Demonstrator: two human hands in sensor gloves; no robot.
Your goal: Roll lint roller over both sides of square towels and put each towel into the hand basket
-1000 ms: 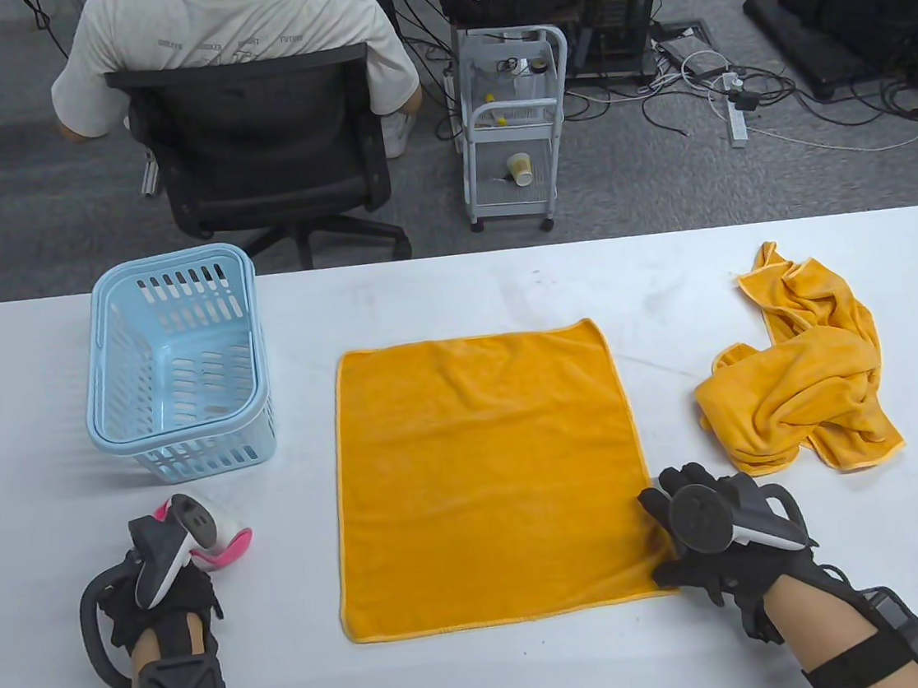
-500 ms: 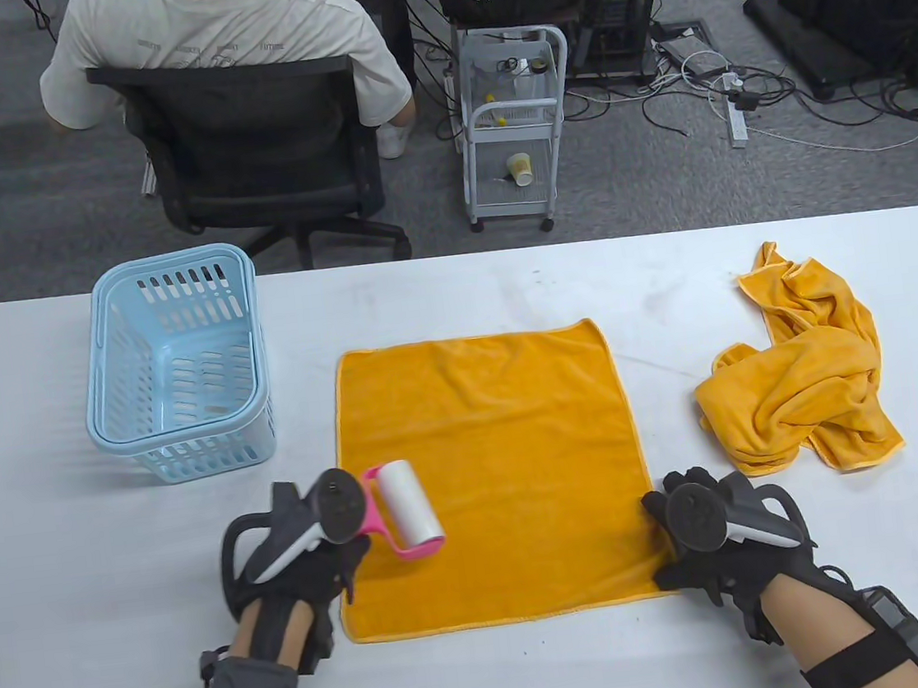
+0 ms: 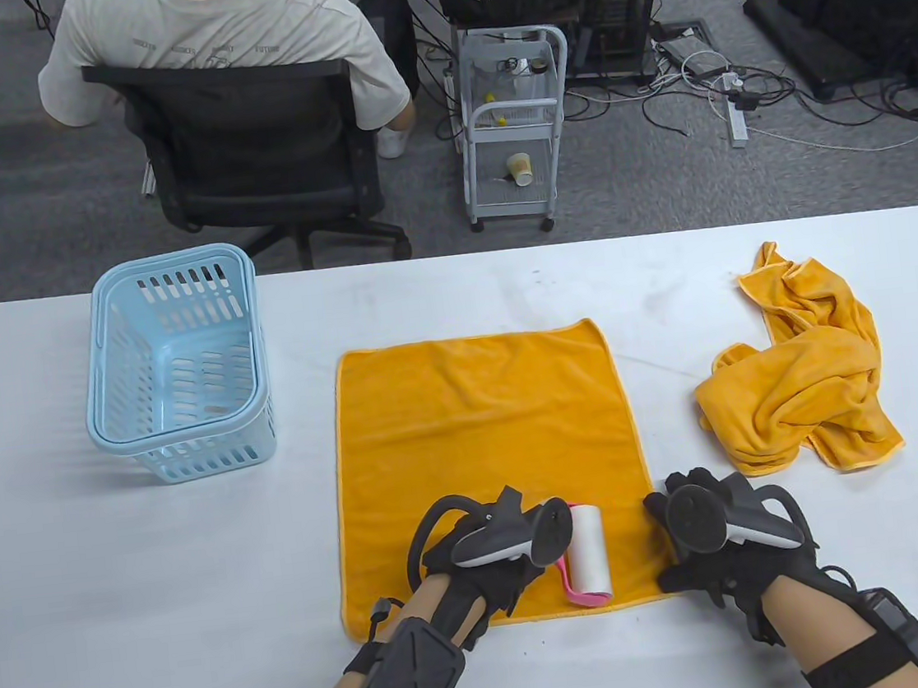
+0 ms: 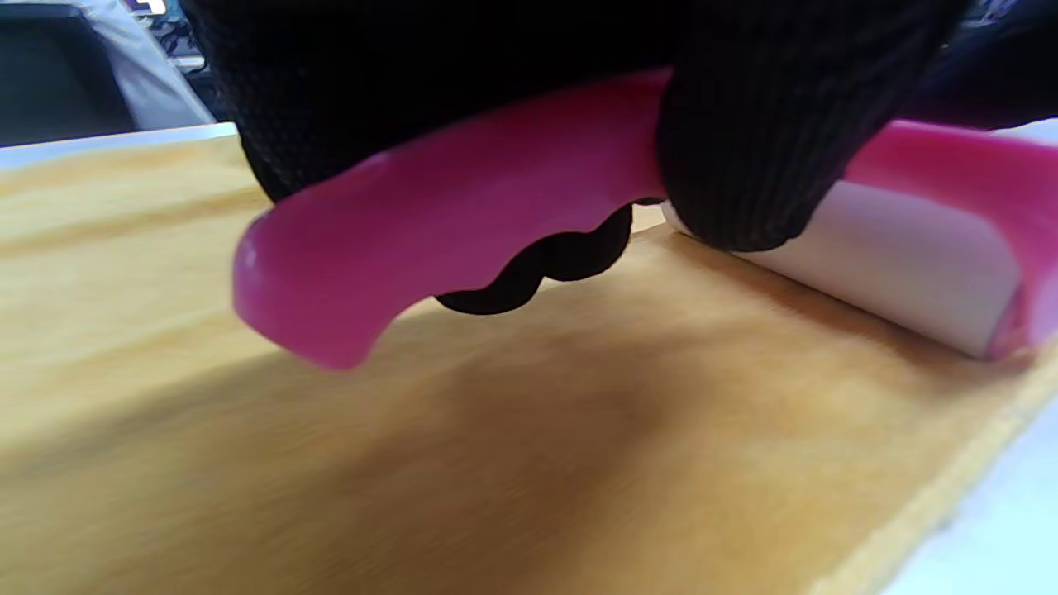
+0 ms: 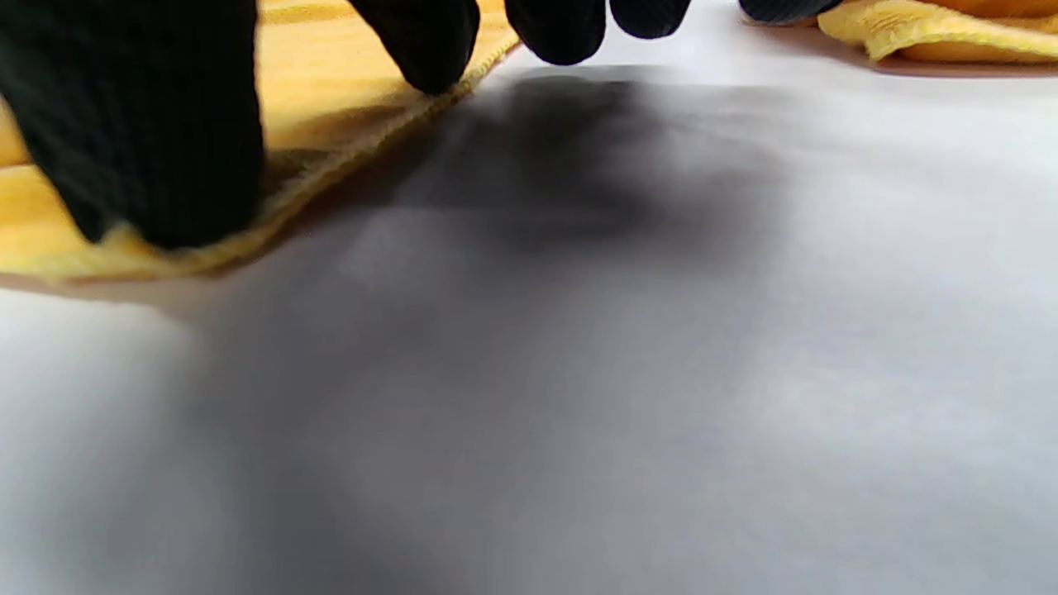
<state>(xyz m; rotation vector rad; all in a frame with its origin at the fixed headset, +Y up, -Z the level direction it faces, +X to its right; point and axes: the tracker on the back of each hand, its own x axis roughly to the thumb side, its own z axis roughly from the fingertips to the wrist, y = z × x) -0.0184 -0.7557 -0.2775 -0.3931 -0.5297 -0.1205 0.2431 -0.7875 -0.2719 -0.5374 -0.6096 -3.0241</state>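
On the white table [image 3: 79, 569], seen from above, a flat orange towel [image 3: 477, 433] lies spread at the middle. At its near edge the left hand [image 3: 492, 564] grips the pink handle of a lint roller [image 3: 589, 553], whose white roll rests on the cloth near the near right corner. Just right of it the right hand [image 3: 714, 547] presses that corner of the towel down with fingers spread and fairly straight, holding nothing. A light blue basket [image 3: 183, 425] stands at the far left, well apart from the towel. A crumpled towel [image 3: 812, 387] lies in a heap at the right. Beyond the table a person [image 3: 216, 32] sits in a black chair [image 3: 254, 144], back turned, beside a white cart [image 3: 511, 106]

From the left wrist, gloved fingers [image 4: 744, 149] curl round the pink handle [image 4: 430, 240]; the white roll [image 4: 901, 281] touches the orange cloth [image 4: 496, 463]

From the right wrist, the thumb [image 5: 149, 132] and a fingertip [image 5: 430, 41] bear on the towel's hem [image 5: 331, 157]; the other fingertips sit beyond its edge, over bare table [image 5: 661, 372]
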